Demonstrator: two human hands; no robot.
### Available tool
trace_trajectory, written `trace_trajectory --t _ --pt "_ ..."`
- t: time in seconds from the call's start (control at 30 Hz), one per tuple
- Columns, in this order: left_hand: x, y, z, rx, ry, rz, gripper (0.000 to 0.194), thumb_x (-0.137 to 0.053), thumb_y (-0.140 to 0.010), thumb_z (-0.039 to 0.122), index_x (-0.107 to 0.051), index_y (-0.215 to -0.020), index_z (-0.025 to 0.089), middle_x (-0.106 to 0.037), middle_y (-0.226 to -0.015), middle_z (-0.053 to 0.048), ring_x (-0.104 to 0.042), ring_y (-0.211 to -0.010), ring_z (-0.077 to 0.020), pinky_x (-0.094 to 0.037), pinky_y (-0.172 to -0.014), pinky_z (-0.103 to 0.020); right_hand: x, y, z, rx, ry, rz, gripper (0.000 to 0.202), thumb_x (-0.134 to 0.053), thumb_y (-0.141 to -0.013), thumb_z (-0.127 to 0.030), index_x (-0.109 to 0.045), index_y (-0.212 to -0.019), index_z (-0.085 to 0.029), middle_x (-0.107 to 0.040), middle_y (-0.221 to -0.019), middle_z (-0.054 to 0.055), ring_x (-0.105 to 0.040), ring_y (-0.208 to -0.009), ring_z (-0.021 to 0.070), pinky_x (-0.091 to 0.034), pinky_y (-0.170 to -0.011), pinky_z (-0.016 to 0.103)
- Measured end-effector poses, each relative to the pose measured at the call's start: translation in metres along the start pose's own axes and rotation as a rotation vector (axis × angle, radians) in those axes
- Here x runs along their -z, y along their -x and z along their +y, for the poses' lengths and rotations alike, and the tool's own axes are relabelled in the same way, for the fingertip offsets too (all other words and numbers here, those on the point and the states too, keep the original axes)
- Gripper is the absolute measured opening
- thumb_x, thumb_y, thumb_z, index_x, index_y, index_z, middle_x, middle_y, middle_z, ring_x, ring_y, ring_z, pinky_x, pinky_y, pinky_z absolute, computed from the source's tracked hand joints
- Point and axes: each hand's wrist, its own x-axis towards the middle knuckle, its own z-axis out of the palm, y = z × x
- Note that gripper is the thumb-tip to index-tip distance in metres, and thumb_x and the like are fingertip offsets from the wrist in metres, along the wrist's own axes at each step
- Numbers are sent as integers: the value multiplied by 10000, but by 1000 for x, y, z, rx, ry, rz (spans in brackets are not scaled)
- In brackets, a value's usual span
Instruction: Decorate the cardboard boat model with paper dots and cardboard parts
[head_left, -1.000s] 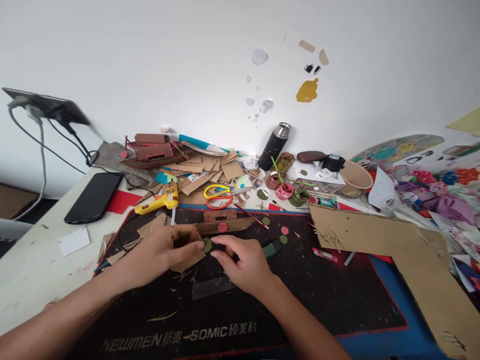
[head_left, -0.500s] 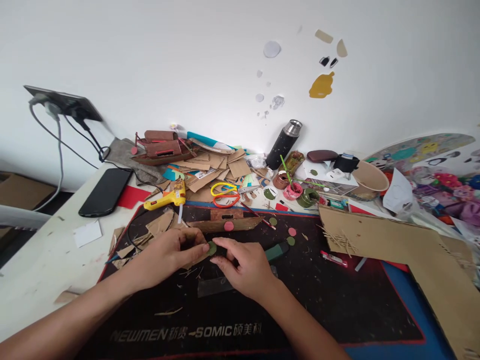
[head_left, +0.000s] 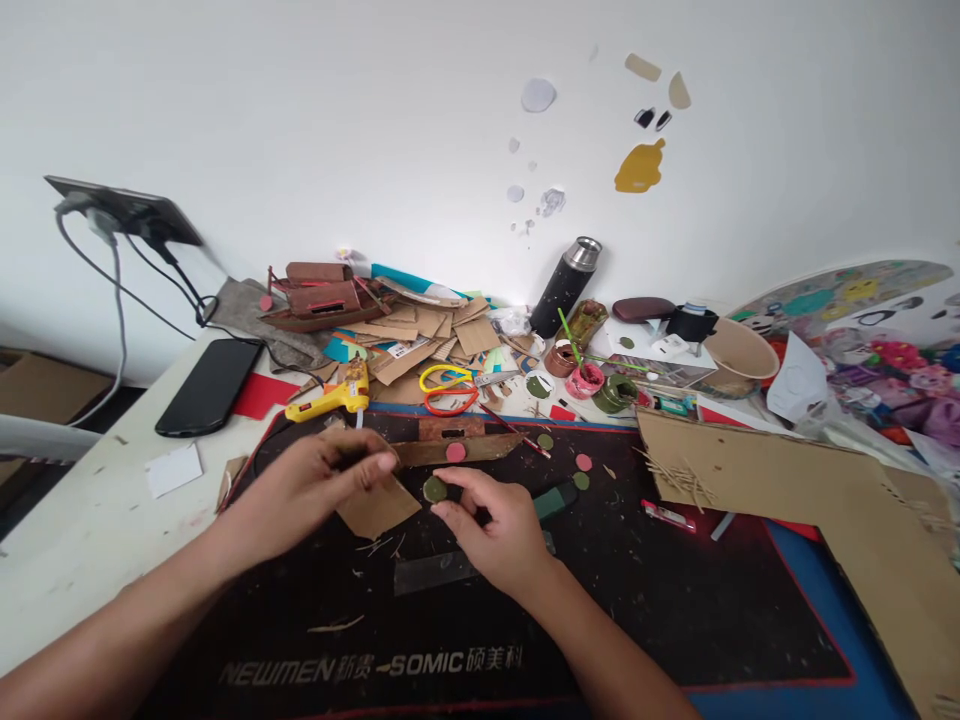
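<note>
Head view showed the right hand [head_left: 495,528] pinching a green disc [head_left: 434,490]; the left hand [head_left: 304,487] curled near cardboard [head_left: 382,512], its hold impossible to tell.

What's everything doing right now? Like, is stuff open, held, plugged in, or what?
Right hand, pinching
Green disc, held in it
Left hand, partly curled, nothing visibly held
Pink paint jar, open
Green paint jar, open
Plugs, plugged in
Phone, lying down, no lit screen showing
Scissors, lying down; can't tell if shut
</note>
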Motion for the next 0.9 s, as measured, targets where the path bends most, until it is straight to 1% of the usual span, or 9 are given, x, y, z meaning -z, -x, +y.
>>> trace_trajectory --t 0.1,0.13,0.17,0.27,0.33,0.4,0.57,0.73,0.9 --pt "22 -16 -19 -73 -358 359 415 -556 -952 594 -755 -996 233 -780 -1040 -95 -693 -975 -300 -531 -887 -378 3 -1 -2 -143 -161 50 266 -727 -981 -362 -810 -1164 -189 -554 -579 -60 -505 -517 115 -443 -563 243" --pt "29 -23 -27 -92 -505 429 429 -526 -965 567 -750 -1069 217 -772 -1115 -124 -674 -1064 -330 -517 -972 -423 3 -1 -2 -192 -226 57 277 -729 -976 -379 -806 -1162 -188 -524 -567 -69 -486 -498 111 -428 -538 241" --pt "34 -29 -37 -85 -636 446 463 -482 -984 547 -740 -1145 198 -765 -1159 -146 -657 -1115 -353 -500 -1022 -461 3 -1 -2 -244 -299 55 300 -729 -975 -406 -798 -1167 -186 -501 -557 -78 -465 -470 105 -409 -505 238" --pt "43 -43 -63 -64 -937 342 584 -413 -998 487 -682 -1315 78 -722 -1264 -231 -626 -1202 -398 -447 -1111 -521 4 -2 -1 -391 -521 29 414 -742 -960 -519 -764 -1193 -177 -472 -541 -99 -403 -375 83 -330 -404 223" --pt "44 -49 -75 -54 -1015 282 622 -398 -991 452 -655 -1353 16 -699 -1295 -276 -615 -1230 -428 -443 -1112 -540 4 -2 -2 -447 -617 24 485 -760 -936 -579 -749 -1200 -172 -478 -532 -104 -392 -351 77 -306 -374 212" --pt "42 -52 -81 -52 -1027 261 631 -391 -983 434 -655 -1356 -1 -692 -1297 -293 -611 -1240 -451 -455 -1095 -555 5 -4 -2 -468 -665 28 529 -776 -916 -611 -746 -1201 -166 -480 -515 -107 -387 -345 75 -308 -364 204" --pt "42 -54 -81 -72 -1029 229 578 -356 -993 404 -701 -1262 26 -715 -1233 -283 -653 -1177 -442 -478 -1066 -556 7 -10 -4 -485 -724 31 583 -783 -891 -657 -751 -1179 -150 -476 -468 -113 -371 -329 77 -332 -357 203" --pt "44 -51 -74 -94 -1013 196 458 -364 -1052 397 -693 -1186 108 -732 -1277 -233 -672 -1210 -384 -473 -1098 -491 6 -15 -8 -486 -703 52 548 -734 -913 -705 -739 -955 -158 -460 -450 -102 -394 -322 76 -315 -362 199" --pt "46 -49 -72 -105 -972 273 387 -403 -1062 419 -640 -1205 148 -740 -1268 -210 -685 -1202 -389 -481 -1082 -508 5 -18 -9 -500 -700 61 549 -759 -882 -723 -648 -817 -189 -474 -446 -96 -394 -317 73 -297 -350 195"
